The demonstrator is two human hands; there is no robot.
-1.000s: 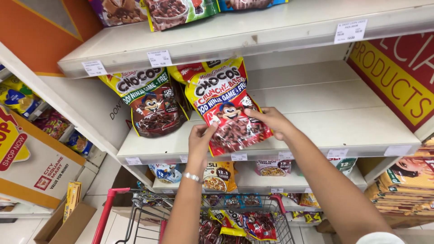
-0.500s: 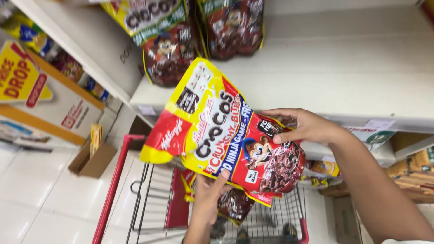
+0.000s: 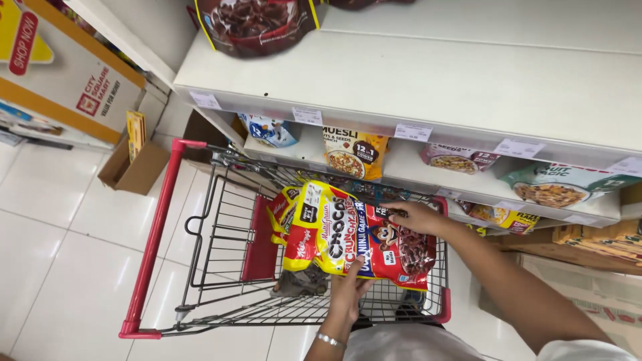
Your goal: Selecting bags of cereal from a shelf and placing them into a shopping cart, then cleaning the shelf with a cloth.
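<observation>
A yellow and red cereal bag (image 3: 348, 234) with chocolate pieces pictured on it lies flat over the basket of a wire shopping cart (image 3: 221, 267). My left hand (image 3: 349, 289), with a bracelet on its wrist, grips the bag's near edge from below. My right hand (image 3: 416, 217) holds the bag's far right edge. Another similar yellow bag (image 3: 281, 210) lies under it in the cart.
White shelves (image 3: 428, 87) stand behind the cart, with a brown cereal bag (image 3: 257, 23) on top and muesli and cereal packs (image 3: 354, 152) lower down. A cardboard box (image 3: 134, 167) sits on the white tiled floor at left. The cart has a red handle (image 3: 155, 234).
The bag came off the shelf and down into the cart, turning from upright to flat. My view tilted downwards from the shelf to the cart.
</observation>
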